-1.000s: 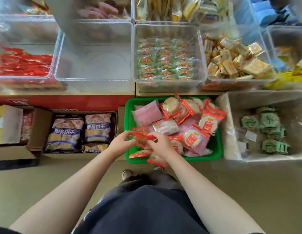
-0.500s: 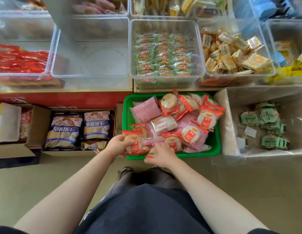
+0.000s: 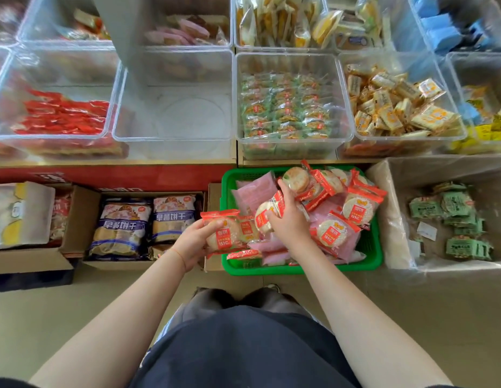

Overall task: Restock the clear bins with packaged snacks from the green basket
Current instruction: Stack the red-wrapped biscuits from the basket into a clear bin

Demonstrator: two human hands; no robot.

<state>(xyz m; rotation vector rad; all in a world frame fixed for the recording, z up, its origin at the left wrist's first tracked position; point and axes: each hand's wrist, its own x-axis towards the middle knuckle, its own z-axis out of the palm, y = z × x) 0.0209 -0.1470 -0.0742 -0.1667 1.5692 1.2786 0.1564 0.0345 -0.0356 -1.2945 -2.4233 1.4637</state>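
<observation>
The green basket stands on the floor below the shelf, heaped with red-and-clear rice cracker packs and pink packs. My left hand grips a stack of rice cracker packs at the basket's left rim. Inside the basket, my right hand holds another rice cracker pack. Directly above on the shelf sits a clear bin with nothing in it, between a bin of red packs and a bin of green packs.
A bin of yellow packs sits at the shelf's right. On the floor, a cardboard box of blue biscuit bags lies left of the basket, and a plastic-lined box with green packs lies right. More filled bins line the back row.
Both hands rose from the basket's front edge. My left hand lifted its packs up beside the left rim; my right hand reached deeper into the basket and took hold of a pack.
</observation>
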